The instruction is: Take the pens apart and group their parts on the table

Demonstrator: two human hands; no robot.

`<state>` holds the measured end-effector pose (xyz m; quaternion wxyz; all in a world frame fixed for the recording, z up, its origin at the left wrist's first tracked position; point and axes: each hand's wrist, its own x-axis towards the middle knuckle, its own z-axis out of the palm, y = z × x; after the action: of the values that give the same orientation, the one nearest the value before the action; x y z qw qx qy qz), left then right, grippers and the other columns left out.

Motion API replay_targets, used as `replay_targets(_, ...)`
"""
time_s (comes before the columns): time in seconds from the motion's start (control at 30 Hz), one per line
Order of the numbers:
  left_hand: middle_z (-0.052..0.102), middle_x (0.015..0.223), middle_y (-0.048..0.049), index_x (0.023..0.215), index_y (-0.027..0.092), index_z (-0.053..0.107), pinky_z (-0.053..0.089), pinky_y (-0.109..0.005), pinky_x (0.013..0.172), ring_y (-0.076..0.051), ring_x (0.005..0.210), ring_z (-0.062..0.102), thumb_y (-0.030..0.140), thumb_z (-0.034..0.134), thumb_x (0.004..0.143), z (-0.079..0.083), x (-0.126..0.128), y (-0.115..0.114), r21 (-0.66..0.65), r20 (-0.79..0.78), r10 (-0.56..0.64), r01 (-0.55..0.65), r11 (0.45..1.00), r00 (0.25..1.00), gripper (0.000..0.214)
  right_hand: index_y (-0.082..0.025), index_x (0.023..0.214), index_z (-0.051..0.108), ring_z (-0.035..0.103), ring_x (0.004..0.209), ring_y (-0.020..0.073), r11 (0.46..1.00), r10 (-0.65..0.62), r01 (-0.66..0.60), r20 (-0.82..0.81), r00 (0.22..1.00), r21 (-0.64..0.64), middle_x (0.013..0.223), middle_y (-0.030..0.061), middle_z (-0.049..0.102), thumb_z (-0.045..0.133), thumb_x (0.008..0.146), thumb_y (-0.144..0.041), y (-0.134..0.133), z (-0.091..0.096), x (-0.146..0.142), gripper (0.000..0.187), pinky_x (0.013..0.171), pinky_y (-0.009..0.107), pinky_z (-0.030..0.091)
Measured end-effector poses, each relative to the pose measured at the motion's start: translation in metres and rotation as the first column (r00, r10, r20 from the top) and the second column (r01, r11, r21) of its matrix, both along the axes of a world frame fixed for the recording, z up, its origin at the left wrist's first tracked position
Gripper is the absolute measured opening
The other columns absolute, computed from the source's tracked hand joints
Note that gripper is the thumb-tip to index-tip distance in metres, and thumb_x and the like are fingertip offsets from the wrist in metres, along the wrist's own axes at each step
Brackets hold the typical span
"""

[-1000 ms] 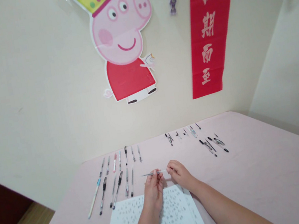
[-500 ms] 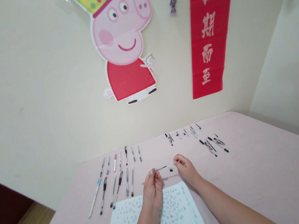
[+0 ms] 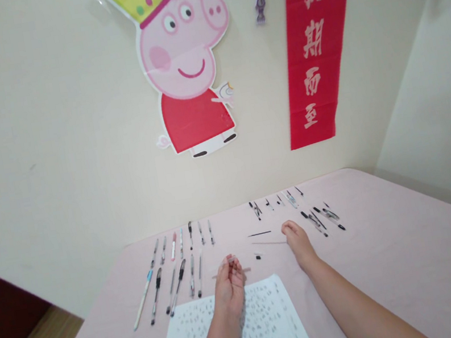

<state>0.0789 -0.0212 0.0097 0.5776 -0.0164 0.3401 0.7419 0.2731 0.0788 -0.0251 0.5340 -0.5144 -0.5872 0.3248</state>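
Note:
My right hand (image 3: 299,243) is closed in a pinch above the table. From its fingertips a thin pen refill (image 3: 259,233) points left, its dark length easy to see and the part near the fingers pale. A thin shadow lies below it. My left hand (image 3: 229,281) is curled just above the top of the written sheet. Its fingers are closed on what looks like a clear pen barrel (image 3: 232,259), mostly hidden by them. Between the hands, a small black pen part (image 3: 258,256) lies on the table beside a clear sliver.
Two rows of pens (image 3: 182,286) lie on the left of the pink tabletop (image 3: 397,267). Several taken-apart pens (image 3: 318,220) are grouped at the back right. A handwritten paper sheet (image 3: 277,322) lies under my left forearm. The wall (image 3: 77,159) bounds the far side.
The refill has come out of the pen in my left hand. My right hand has moved right and slightly away, carrying it. The left hand has hardly moved.

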Motion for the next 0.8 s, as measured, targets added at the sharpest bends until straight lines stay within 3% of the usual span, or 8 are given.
replay_targets(0.23,0.066,0.069,-0.0073,0.081,0.008,0.065,0.054,-0.018,0.062,-0.009,0.062,0.064,0.004,0.047,0.084,-0.002,0.006,-0.004,0.042,-0.163,-0.137,0.145,0.988,0.977,0.018,-0.02,0.064,0.051,0.05,0.064,0.0175,0.998,0.037,-0.046,0.201,0.979,0.04,0.065,0.0,0.053,0.043,0.074,-0.027,-0.001,0.002,-0.014,0.014,0.06,0.027,0.036)
replay_targets(0.53,0.065,0.069,-0.0046,0.079,0.01,0.062,0.053,-0.017,0.061,-0.008,0.063,0.063,0.007,0.053,0.082,0.001,0.01,-0.008,0.012,-0.248,-0.189,0.198,0.98,0.95,0.011,-0.019,0.063,0.055,0.05,0.074,0.0175,0.987,0.067,-0.132,0.515,0.854,0.089,0.07,0.003,0.057,0.047,0.071,-0.015,-0.006,0.004,-0.014,0.012,0.07,0.028,0.036)
replay_targets(0.7,0.064,0.069,-0.0031,0.079,0.012,0.063,0.053,-0.017,0.063,-0.008,0.064,0.062,0.01,0.061,0.078,-0.001,0.011,-0.008,0.008,-0.285,-0.197,0.208,0.978,0.938,0.002,-0.019,0.07,0.055,0.049,0.079,0.0191,0.977,0.02,-0.12,0.486,0.874,0.176,0.076,0.0046,0.056,0.049,0.072,-0.014,-0.014,0.017,-0.017,0.008,0.075,0.03,0.037)
replay_targets(0.8,0.065,0.071,-0.003,0.083,0.012,0.064,0.052,-0.017,0.064,-0.008,0.067,0.062,0.017,0.07,0.072,-0.003,0.011,-0.008,0.028,-0.348,-0.211,0.235,0.972,0.914,0.014,-0.02,0.071,0.055,0.051,0.078,0.0186,0.945,0.128,-0.233,0.399,0.908,0.228,0.076,0.0034,0.056,0.05,0.076,-0.018,-0.025,0.029,-0.022,0.007,0.074,0.03,0.039)
